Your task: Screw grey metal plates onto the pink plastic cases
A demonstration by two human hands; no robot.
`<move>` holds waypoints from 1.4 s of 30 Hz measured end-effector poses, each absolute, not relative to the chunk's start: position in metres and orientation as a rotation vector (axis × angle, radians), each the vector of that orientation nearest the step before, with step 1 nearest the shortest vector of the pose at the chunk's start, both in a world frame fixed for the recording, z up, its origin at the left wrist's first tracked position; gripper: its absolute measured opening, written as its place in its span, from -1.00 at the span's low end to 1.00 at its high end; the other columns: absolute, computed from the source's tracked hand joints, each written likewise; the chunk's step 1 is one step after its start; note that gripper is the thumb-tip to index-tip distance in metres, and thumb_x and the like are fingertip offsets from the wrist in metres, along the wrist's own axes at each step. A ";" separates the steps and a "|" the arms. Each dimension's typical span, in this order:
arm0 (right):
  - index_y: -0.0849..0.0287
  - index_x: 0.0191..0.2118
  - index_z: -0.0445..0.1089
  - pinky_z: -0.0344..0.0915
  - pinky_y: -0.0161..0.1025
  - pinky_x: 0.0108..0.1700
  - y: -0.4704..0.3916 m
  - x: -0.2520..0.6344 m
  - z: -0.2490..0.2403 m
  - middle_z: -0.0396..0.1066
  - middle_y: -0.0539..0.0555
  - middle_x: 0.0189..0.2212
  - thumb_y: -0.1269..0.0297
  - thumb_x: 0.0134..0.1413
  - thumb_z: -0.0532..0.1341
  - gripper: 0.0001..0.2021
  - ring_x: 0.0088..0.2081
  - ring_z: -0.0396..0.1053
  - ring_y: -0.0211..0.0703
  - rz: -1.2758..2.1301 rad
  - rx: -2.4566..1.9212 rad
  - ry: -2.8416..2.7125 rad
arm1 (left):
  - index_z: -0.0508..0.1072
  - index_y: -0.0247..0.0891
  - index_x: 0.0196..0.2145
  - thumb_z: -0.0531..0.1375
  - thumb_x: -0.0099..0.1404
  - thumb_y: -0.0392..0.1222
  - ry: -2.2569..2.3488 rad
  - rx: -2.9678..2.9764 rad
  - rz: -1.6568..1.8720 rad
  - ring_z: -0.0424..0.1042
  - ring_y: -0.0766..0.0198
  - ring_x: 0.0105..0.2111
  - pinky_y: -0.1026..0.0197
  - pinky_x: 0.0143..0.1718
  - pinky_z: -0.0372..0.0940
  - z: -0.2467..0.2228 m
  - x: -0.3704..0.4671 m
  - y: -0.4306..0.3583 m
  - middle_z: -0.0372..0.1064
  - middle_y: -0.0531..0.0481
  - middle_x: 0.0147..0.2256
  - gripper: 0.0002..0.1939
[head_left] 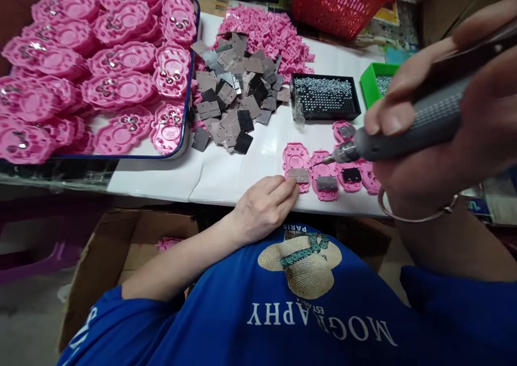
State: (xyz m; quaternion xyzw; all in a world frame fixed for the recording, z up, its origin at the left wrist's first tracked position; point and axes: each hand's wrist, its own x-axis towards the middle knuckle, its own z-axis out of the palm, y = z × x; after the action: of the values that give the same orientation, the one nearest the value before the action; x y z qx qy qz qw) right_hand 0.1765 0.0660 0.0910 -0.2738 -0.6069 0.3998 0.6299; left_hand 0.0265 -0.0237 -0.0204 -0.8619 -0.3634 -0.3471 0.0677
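My right hand (436, 124) is wrapped round a grey electric screwdriver (420, 121), whose tip points down-left over the row of pink plastic pieces. Fingers of my left hand (264, 207) are pressed together at the lower edge of the leftmost pink piece (296, 153), beside its grey metal plate (299, 175); whether they grip it is hard to tell. Next to it lies a pink piece (322, 169) with a darker grey plate (327, 183). Further right, another pink piece carries a black plate (351, 175). One more pink piece (343, 131) with a plate sits behind them.
A blue-rimmed tray (189, 115) of stacked pink pieces stands at the left. Metal plates (238, 94) and small pink parts (266, 37) are heaped centrally. Behind the row are a black box (326, 115) of screws, a green box (367, 81) and a red basket (343, 5).
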 end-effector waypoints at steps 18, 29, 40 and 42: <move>0.01 -0.29 0.49 0.26 -0.27 -0.49 0.063 0.145 0.072 0.28 -0.06 -0.51 0.09 0.07 0.35 -0.84 -0.56 0.24 -0.35 0.985 -0.563 -1.448 | 0.44 -0.48 -0.12 0.08 0.44 -0.39 -1.114 -2.564 -1.022 0.46 0.19 -0.24 0.13 -0.27 0.45 -0.022 0.028 -0.023 0.53 -0.24 -0.16 -0.84; 0.09 -0.24 0.51 0.22 -0.36 -0.61 0.068 0.143 0.066 0.37 -0.05 -0.46 0.22 0.05 0.38 -0.86 -0.58 0.25 -0.40 1.029 -0.418 -1.448 | 0.43 -0.46 -0.10 0.06 0.46 -0.36 -1.123 -2.595 -0.999 0.45 0.17 -0.20 0.11 -0.24 0.44 -0.024 0.027 -0.023 0.50 -0.24 -0.13 -0.82; 0.08 -0.36 0.40 0.12 -0.35 -0.60 0.067 0.148 0.060 0.37 -0.06 -0.45 0.21 0.03 0.35 -0.87 -0.56 0.24 -0.37 1.068 -0.472 -1.532 | 0.46 -0.47 -0.19 -0.05 0.49 -0.39 -1.124 -2.695 -0.907 0.41 0.20 -0.21 0.13 -0.21 0.41 -0.019 0.026 -0.023 0.46 -0.26 -0.14 -0.72; 0.08 -0.35 0.42 0.13 -0.33 -0.61 0.070 0.147 0.058 0.36 -0.07 -0.46 0.22 0.01 0.36 -0.87 -0.61 0.20 -0.39 1.115 -0.446 -1.491 | 0.46 -0.47 -0.18 -0.03 0.48 -0.38 -1.137 -2.703 -0.925 0.41 0.20 -0.20 0.13 -0.20 0.41 -0.021 0.026 -0.023 0.45 -0.25 -0.15 -0.74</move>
State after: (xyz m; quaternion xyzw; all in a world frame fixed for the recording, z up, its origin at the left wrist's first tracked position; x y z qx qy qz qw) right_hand 0.1471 0.0696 0.0576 -0.1906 -0.6367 0.4760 0.5759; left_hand 0.0265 -0.0231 -0.0209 -0.8785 -0.3696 -0.3008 0.0334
